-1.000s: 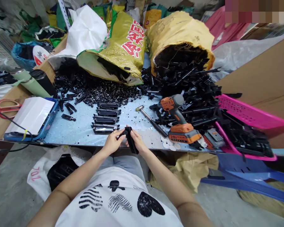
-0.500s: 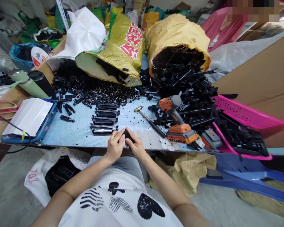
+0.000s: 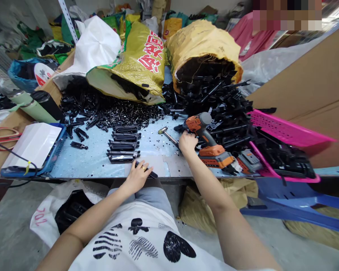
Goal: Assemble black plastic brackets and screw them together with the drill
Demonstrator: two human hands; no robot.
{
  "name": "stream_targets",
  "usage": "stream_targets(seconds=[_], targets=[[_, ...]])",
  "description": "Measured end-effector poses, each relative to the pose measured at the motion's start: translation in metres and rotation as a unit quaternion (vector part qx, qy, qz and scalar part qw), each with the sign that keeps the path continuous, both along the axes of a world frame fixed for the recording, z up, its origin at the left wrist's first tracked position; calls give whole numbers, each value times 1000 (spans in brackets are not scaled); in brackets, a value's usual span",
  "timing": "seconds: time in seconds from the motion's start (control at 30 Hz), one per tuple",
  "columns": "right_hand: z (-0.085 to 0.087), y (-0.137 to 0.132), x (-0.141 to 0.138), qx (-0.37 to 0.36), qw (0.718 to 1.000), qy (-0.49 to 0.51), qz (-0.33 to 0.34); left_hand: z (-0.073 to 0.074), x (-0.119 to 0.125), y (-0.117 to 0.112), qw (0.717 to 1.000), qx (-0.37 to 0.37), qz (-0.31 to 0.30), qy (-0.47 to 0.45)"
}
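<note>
My left hand [image 3: 138, 175] lies on the light blue table [image 3: 96, 158] near its front edge. Its fingers rest flat over a black plastic part [image 3: 150, 174], whose end pokes out to the right. My right hand [image 3: 187, 142] is stretched forward, its fingers curled over the handle of a small hammer [image 3: 166, 134], right beside an orange cordless drill [image 3: 207, 141]. The hammer's head points to the far left.
Three assembled black pieces [image 3: 123, 145] lie in a row ahead of my left hand. Heaps of black parts [image 3: 220, 109] spill from a yellow sack [image 3: 203, 45] and a printed bag [image 3: 135, 64]. A pink basket [image 3: 285, 131] stands right, a blue tray with a white sheet [image 3: 31, 145] left.
Both hands held the black part at the table edge. Now the part lies on the table under my left hand, and my right hand has let go and reached forward to the hammer.
</note>
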State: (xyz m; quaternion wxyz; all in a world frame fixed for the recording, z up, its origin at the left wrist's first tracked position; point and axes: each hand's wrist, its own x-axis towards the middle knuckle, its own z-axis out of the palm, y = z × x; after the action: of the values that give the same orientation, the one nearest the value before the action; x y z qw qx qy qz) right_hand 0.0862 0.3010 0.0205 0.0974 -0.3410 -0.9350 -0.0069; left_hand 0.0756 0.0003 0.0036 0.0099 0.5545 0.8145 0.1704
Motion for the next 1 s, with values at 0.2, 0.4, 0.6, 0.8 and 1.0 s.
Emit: stream_targets(seconds=[0.2, 0.4, 0.6, 0.8, 1.0], targets=[[9, -11, 32, 16, 999, -44, -18, 3, -27, 5, 995, -88, 31, 20], [24, -54, 103, -108, 925, -96, 351, -1, -41, -2, 996, -89, -18, -26], [-4, -82, 96, -95, 858, -163, 478, 9, -43, 9, 993, -96, -47, -55], [5, -97, 89, -37, 889, -148, 433, 7, -42, 8, 995, -68, -35, -66], [29, -112, 88, 60, 888, -114, 442, -3, -45, -5, 996, 21, -19, -85]])
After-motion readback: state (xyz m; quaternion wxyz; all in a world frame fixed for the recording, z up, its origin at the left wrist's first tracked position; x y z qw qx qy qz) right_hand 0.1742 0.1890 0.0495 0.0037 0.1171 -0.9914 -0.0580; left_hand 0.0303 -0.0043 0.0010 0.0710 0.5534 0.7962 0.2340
